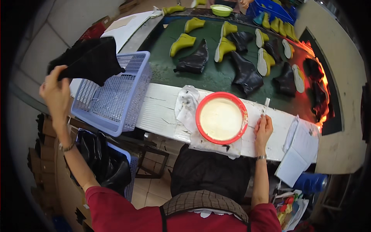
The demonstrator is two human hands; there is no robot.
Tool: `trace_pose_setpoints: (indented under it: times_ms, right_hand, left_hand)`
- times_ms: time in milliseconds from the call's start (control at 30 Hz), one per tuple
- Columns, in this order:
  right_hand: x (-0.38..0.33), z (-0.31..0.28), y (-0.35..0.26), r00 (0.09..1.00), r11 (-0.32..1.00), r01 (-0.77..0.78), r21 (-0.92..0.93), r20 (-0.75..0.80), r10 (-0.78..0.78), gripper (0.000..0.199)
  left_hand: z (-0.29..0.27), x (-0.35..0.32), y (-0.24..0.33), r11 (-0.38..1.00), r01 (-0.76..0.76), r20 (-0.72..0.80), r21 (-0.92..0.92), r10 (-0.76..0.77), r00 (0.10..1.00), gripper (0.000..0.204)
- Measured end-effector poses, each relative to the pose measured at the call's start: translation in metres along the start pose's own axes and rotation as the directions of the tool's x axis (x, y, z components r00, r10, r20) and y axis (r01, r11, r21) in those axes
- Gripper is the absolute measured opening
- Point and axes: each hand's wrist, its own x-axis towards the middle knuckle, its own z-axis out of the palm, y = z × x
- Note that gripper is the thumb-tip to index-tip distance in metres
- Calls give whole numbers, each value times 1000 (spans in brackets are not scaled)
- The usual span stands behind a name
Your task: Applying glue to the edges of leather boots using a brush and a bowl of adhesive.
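Note:
My left hand (56,92) grips a black ankle boot (91,58) by one end, holding it in the air over the far left part of a lavender plastic basket (139,94). My right hand (264,129) is closed around a slim white stick (267,103), like a brush handle, which points upward. Just left of that hand, a red-rimmed bowl (244,112) of creamy white liquid stands on the white bench edge. A stained white cloth (187,104) lies against the bowl's left side.
Several black boots (247,73) and yellow boots (182,43) lie on the green conveyor belt (162,71). A heater glows red-orange (322,92) at its right. An open notebook (299,150) sits at the bench's right end. Below left, black boots (112,166) fill another basket.

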Motion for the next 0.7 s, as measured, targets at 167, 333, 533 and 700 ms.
trace_pose_setpoints:
  times_ms: [167, 333, 533, 700]
  right_hand:
    - [4, 12, 3, 999, 999, -34, 36, 28, 33, 21]
    - [4, 12, -26, 986, 995, -94, 42, 145, 87, 24]
    - [-20, 28, -90, 882, 649, 460, -606, 395, -256, 14]
    - [-30, 32, -111, 821, 398, 569, -719, 523, -230, 11]
  left_hand:
    - [-54, 48, 74, 813, -300, 18, -499, 355, 935, 30]
    - [71, 26, 194, 496, -467, 200, -732, 812, 549, 19]
    - [188, -59, 247, 536, -305, 213, -787, 701, 680, 21]
    - [180, -126, 260, 682, 308, 571, -663, 194, 798, 97]
